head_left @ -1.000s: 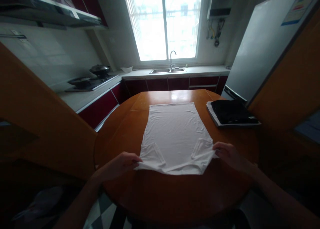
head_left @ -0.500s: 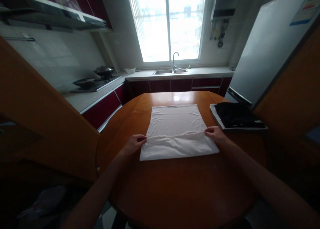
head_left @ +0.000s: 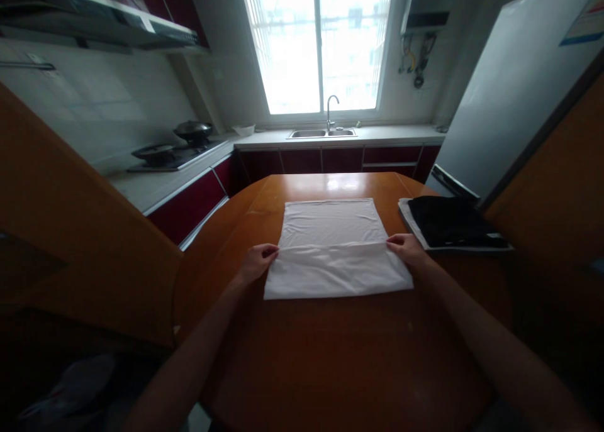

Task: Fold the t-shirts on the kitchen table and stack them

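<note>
A white cloth garment (head_left: 337,268) lies flat on the wooden table (head_left: 349,356), its near part folded over toward the window. Light wrinkles run across its single far part. My left hand (head_left: 256,260) pinches the left end of the folded-over edge between thumb and fingers. At the right end of that same edge, my right hand (head_left: 406,249) has a matching pinch. The edge runs fairly straight between the two hands. Whether it is a shirt or another garment I cannot tell.
Folded black clothing (head_left: 453,221) rests on white cloth at the table's right side. Beyond the table are a sink (head_left: 309,134) under the window and a stove with pans (head_left: 192,132) at left. A fridge (head_left: 500,99) stands on the right.
Both hands have moved slightly away from me, drawing the folded edge a little farther toward the window. That edge looks straighter now. The view has shifted slightly.
</note>
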### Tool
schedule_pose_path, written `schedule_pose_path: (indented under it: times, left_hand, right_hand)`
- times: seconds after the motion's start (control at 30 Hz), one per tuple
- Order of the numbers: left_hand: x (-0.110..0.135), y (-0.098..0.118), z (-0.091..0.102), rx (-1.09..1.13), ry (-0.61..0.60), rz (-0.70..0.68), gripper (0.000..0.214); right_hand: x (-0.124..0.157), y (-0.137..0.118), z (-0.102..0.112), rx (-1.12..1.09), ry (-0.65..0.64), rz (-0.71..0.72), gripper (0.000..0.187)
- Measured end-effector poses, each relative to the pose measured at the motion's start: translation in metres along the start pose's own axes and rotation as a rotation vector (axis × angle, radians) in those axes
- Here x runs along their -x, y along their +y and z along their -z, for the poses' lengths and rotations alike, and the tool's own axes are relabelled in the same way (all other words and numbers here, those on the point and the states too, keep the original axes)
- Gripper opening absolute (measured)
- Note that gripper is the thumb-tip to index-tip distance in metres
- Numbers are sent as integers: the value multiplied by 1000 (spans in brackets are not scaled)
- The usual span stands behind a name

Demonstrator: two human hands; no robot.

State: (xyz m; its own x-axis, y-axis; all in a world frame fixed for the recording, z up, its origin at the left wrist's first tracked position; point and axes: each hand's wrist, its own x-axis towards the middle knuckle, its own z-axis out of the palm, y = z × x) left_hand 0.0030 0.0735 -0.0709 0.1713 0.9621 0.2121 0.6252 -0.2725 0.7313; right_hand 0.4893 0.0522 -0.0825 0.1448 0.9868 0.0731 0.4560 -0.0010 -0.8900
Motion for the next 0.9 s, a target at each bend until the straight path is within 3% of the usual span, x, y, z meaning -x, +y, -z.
schedule_pose_path:
  times: [0.13,0.4,0.57,0.77,0.9]
  left_hand:
    - [1,-7,-10,-21,7,9,37]
    - [-5,-5,-12,15,35,3,33]
    - [-4,-10,-16,-20,39,-10,31]
    - [-5,-15,-15,-110,96,-41,30]
    - [-2,16,-23,-287,116,-228,35]
  right_hand:
    - [-2,11,-9,33,-9,1,16]
    - [-5,3,-4,61,-7,55,18]
    - [-6,12,-8,127,1,78,17]
    - [0,17,-10,450,29,81,16]
    - [16,-11,-23,705,135,194,24]
